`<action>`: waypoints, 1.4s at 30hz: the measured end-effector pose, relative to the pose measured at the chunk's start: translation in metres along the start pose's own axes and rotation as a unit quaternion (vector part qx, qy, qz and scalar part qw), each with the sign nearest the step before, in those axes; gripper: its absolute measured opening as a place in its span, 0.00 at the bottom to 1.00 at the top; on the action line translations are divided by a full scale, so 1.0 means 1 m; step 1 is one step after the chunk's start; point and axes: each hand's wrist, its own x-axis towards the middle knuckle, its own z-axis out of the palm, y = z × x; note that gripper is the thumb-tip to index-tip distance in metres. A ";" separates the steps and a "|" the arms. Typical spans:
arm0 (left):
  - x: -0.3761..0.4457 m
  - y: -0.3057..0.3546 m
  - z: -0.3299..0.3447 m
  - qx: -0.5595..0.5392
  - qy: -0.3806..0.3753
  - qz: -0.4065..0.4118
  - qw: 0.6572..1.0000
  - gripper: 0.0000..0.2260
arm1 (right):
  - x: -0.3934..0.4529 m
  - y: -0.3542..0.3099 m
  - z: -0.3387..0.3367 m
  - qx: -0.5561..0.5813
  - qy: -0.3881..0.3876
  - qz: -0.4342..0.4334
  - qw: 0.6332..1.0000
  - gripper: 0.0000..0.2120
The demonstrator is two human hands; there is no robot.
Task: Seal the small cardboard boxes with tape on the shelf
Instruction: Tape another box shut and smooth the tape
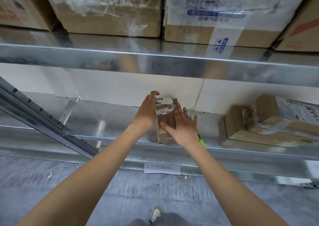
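A small cardboard box (pixel 164 137) stands on the metal shelf (pixel 110 122), near its front edge. A roll of clear tape (pixel 164 107) with a white printed core sits on the box's far end. My left hand (pixel 146 112) grips the roll, fingers curled over its left side. My right hand (pixel 181 127) lies flat on the box top with straight, spread fingers, pressing the tape strip down. A green utility knife (pixel 202 139) lies on the shelf just right of the box, partly hidden by my right wrist.
Two small taped boxes (pixel 269 122) are stacked on the shelf to the right. Large cartons (pixel 110 10) fill the upper shelf, whose steel lip (pixel 155 62) overhangs. A slanted steel upright (pixel 43 118) crosses at left. A paper label (pixel 162 168) hangs on the shelf front. Concrete floor below.
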 end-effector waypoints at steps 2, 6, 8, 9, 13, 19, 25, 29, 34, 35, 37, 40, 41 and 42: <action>-0.001 -0.004 -0.006 -0.041 -0.025 0.013 0.999 0.30 | 0.000 0.000 0.000 -0.007 0.000 0.000 1.000 0.42; -0.005 -0.015 -0.010 0.053 -0.085 0.131 0.986 0.38 | -0.001 -0.001 -0.001 -0.010 0.000 0.001 1.000 0.42; -0.004 -0.014 -0.012 0.118 -0.097 0.157 0.976 0.34 | -0.001 -0.001 -0.002 -0.012 -0.003 -0.001 1.000 0.42; -0.003 -0.013 -0.013 0.133 -0.082 0.171 0.973 0.29 | -0.001 -0.001 -0.002 -0.014 -0.004 -0.002 1.000 0.42; 0.001 0.011 -0.019 0.125 -0.036 0.212 0.968 0.13 | -0.001 -0.001 -0.001 -0.024 0.002 -0.005 1.000 0.42; 0.029 0.042 -0.008 0.131 -0.070 0.026 0.989 0.09 | -0.002 -0.001 -0.002 -0.012 -0.001 -0.006 1.000 0.42; 0.032 0.045 -0.017 0.229 -0.120 0.063 0.964 0.14 | 0.000 -0.002 0.000 -0.024 -0.002 -0.004 1.000 0.41; 0.033 0.050 -0.022 0.286 -0.167 0.079 0.940 0.12 | 0.000 -0.001 0.000 -0.029 -0.006 -0.003 1.000 0.41; 0.045 0.040 -0.038 0.114 -0.249 -0.085 0.958 0.21 | 0.000 -0.001 0.000 -0.011 -0.003 -0.003 1.000 0.42; 0.047 0.037 -0.038 0.105 -0.255 -0.109 0.955 0.20 | -0.001 -0.001 0.000 -0.008 -0.003 -0.004 1.000 0.42; 0.052 0.033 -0.034 0.096 -0.247 -0.136 0.955 0.14 | -0.001 -0.001 0.000 -0.001 -0.004 -0.005 1.000 0.42; 0.053 0.036 -0.034 0.087 -0.254 -0.155 0.951 0.12 | -0.001 0.000 0.000 0.006 -0.004 -0.006 1.000 0.42; 0.052 0.037 -0.036 0.091 -0.267 -0.161 0.946 0.14 | -0.001 0.000 0.000 0.008 -0.005 -0.007 1.000 0.42; 0.051 0.039 -0.039 0.100 -0.278 -0.168 0.941 0.16 | -0.001 0.000 0.001 0.010 -0.006 -0.008 1.000 0.43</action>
